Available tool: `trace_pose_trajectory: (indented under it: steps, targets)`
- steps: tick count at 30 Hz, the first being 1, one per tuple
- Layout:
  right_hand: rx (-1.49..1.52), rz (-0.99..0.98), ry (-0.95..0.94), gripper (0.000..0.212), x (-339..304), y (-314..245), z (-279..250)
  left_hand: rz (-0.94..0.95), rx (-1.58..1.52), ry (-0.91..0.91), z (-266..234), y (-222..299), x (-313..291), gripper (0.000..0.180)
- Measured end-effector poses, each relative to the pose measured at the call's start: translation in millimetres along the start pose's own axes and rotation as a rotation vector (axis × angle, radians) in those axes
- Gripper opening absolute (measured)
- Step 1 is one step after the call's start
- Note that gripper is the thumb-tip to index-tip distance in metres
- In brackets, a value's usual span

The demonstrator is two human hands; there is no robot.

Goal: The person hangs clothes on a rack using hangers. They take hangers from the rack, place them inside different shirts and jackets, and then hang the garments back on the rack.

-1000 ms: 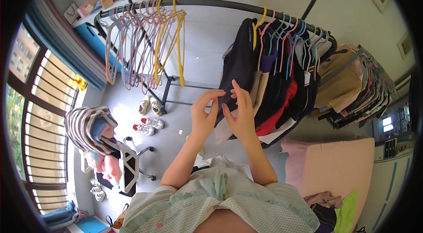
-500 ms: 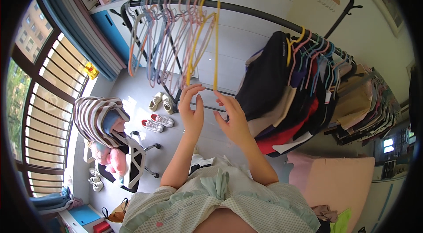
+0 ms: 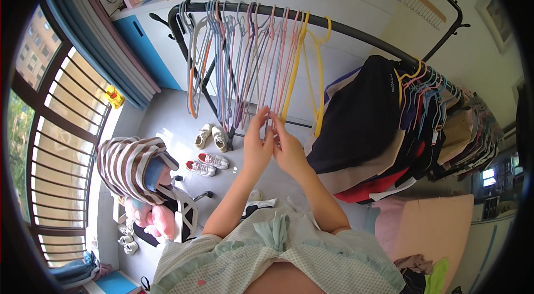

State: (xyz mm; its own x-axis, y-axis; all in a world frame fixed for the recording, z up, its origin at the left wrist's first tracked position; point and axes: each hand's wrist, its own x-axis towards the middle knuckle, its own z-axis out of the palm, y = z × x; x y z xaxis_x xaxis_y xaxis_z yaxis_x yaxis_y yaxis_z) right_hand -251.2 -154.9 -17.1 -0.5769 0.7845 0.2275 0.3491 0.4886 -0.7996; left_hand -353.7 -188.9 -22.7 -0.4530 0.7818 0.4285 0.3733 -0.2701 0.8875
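Note:
Several empty hangers in grey, pink and purple [image 3: 239, 66] hang close together on the left part of a black clothes rail [image 3: 356, 31]. A yellow hanger [image 3: 320, 80] ends this row on the right. Below the row's right part, my left hand [image 3: 257, 143] and my right hand [image 3: 288, 147] meet at the fingertips. The fingers of both are pressed together. Whether something small or a hanger's lower edge lies between them cannot be made out. To the right of my hands, a black garment [image 3: 359, 119] hangs from another yellow hanger [image 3: 410, 74].
More hung clothes [image 3: 467, 133] crowd the right side. White shoes [image 3: 211, 137] and red-lined sneakers [image 3: 207, 164] stand on the floor. At left is a chair with a striped cloth [image 3: 130, 166] and a pink plush toy [image 3: 156, 219]. A peach-coloured padded surface [image 3: 428, 227] lies lower right.
My hands have come together from apart, so the fingertips now meet. The yellow hanger at the row's end has swung out to the right. The view has shifted slightly.

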Motion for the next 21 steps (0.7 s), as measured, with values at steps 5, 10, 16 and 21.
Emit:
trace_pose_trajectory:
  steps: [5, 10, 16, 21]
  targets:
    - [0.281, 0.076, 0.115, 0.051, 8, 12, 13, -0.116, -0.258, -0.068, -1, 6, 7, 0.052]
    - [0.538, 0.126, 0.157, 0.03, 17, 12, 18, 0.028, -0.075, -0.123, -16, 12, 10, 0.051]
    - [0.754, 0.167, 0.084, 0.025, 10, 10, 19, 0.13, 0.128, -0.216, -32, 19, 23, 0.046]
    - [0.719, 0.165, 0.186, 0.019, 1, -18, 21, 0.078, 0.032, -0.317, -34, 14, 26, 0.042]
